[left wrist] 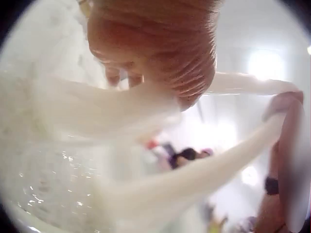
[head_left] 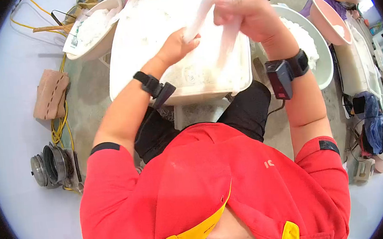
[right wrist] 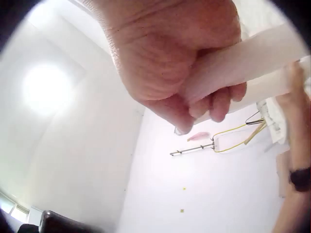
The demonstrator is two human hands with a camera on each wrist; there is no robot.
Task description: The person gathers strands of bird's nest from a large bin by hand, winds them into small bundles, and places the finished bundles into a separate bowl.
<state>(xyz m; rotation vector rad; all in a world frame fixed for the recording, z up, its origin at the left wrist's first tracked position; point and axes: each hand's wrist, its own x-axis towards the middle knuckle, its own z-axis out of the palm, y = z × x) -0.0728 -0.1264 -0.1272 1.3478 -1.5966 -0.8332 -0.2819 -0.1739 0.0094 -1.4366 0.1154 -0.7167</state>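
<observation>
A long, wet, white translucent strip (head_left: 200, 21) stretches between my two hands above a large white tub (head_left: 180, 92). My left hand (head_left: 177, 46) grips one length of it at the middle of the tub. Higher and to the right, my right hand (head_left: 255, 17) holds the strip in curled fingers, and part of it hangs down blurred toward the tub. In the left wrist view, the strip (left wrist: 112, 111) droops below the left palm toward shiny liquid. The right wrist view has the strip (right wrist: 243, 60) running through the right fist.
A tub (head_left: 92, 51) of white material stands at the left, a wooden stick on its edge. At the right is a pale green basin (head_left: 327, 62) with more white material. A pink basin (head_left: 328, 21) and another person are beyond. Pots (head_left: 56, 163) and a brown block (head_left: 51, 94) lie left.
</observation>
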